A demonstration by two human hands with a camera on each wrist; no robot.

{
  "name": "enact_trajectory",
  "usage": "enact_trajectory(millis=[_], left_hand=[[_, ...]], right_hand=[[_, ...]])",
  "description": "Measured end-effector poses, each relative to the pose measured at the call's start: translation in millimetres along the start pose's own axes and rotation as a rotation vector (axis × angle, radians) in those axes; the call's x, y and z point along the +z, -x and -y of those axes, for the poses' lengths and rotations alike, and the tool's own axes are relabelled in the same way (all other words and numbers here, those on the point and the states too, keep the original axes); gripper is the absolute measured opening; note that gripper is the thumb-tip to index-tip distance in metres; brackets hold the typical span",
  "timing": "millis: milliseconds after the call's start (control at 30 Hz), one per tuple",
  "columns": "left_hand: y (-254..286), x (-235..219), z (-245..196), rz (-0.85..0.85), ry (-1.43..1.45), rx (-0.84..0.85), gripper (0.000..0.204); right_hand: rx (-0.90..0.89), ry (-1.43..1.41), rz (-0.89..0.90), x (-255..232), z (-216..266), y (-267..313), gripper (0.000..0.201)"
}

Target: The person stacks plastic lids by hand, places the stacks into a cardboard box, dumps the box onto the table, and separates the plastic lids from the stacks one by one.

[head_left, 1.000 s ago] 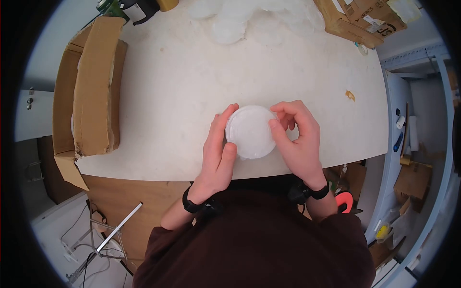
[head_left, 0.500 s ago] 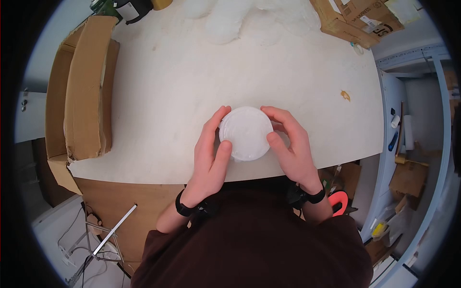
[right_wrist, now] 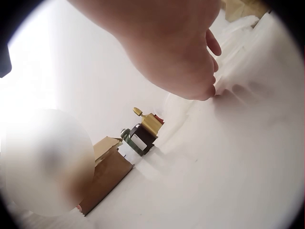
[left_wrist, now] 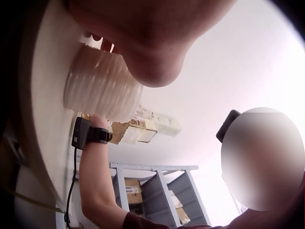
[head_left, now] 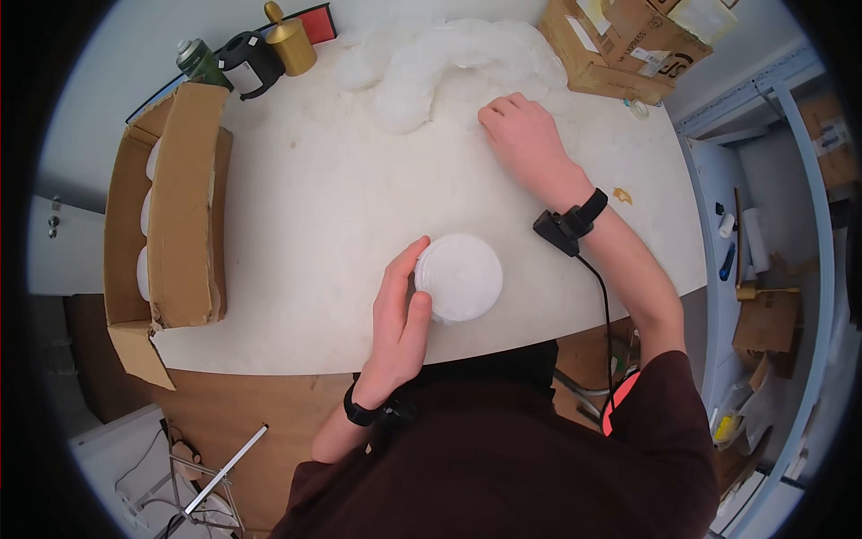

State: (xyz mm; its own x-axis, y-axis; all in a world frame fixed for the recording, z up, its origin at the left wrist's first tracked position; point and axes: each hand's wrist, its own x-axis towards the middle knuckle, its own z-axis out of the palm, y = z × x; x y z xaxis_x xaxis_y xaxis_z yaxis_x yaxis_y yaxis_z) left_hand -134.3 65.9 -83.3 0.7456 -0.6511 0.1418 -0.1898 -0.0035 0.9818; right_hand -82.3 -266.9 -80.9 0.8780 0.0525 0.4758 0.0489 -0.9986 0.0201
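Note:
A stack of round translucent plastic lids [head_left: 460, 277] stands on the table near its front edge. Its ribbed side shows in the left wrist view, layer upon layer [left_wrist: 100, 86]. My left hand [head_left: 400, 328] holds the stack from the left, fingers along the far side and thumb on the near side. Farther forward and to the right, my right hand [head_left: 525, 144] is low over the table with loosely bent fingers. Nothing shows in it. Just beyond lies a pile of clear plastic sleeves [head_left: 413, 81]; in the right wrist view fingertip shadows fall on the white surface.
An open cardboard box [head_left: 189, 216] with white round things inside stands at the left. Behind it are a green can [head_left: 199, 63], a black container [head_left: 250, 67] and a gold pot [head_left: 292, 47]. More cardboard boxes [head_left: 620, 54] sit at the back right, beside a tape roll [head_left: 638, 109].
My right hand has left the lid stack and moved forward and right toward the plastic pile. The left hand has stayed at the stack. The head view has shifted, showing more of the table's back.

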Motion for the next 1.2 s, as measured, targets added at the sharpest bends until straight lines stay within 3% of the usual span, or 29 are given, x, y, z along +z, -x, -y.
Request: enact_trajectory(millis=[67,200,333,400,567,667,833,933,1100,1200], left_hand=[[1,1,1,-0.012,0.016,-0.006,0.073],[1,2,4,-0.020,0.037,-0.017,0.072],[1,0,4,-0.023,0.033,-0.006,0.069],[3,-1,5,-0.026,0.021,-0.013,0.068],[3,-1,6,0.006,0.031,0.004,0.069],[3,0,10,-0.015,0.065,0.022,0.072],[5,1,12,-0.044,0.039,0.097,0.075],[3,1,11,-0.026,-0.022,0.106,0.075],[2,1,10,-0.017,-0.018,0.080,0.072],[1,2,11,-0.040,0.005,0.097,0.070]], right_hand=[[-0.024,0.046,0.079,5,-2,-1,0.008],[-0.060,0.038,0.072,-22,12,4,0.006],[0.410,-0.570,0.173,-100,48,21,0.007],[0.535,-1.073,0.096,-115,55,50,0.010],[0.763,-1.694,0.242,-140,84,106,0.006],[0.875,-1.656,0.330,-140,98,113,0.006],[0.865,-1.590,0.381,-134,105,104,0.004],[0.865,-1.514,0.366,-132,111,102,0.005],[0.808,-1.247,0.186,-128,117,104,0.025],[0.783,-1.226,0.224,-131,120,102,0.028]])
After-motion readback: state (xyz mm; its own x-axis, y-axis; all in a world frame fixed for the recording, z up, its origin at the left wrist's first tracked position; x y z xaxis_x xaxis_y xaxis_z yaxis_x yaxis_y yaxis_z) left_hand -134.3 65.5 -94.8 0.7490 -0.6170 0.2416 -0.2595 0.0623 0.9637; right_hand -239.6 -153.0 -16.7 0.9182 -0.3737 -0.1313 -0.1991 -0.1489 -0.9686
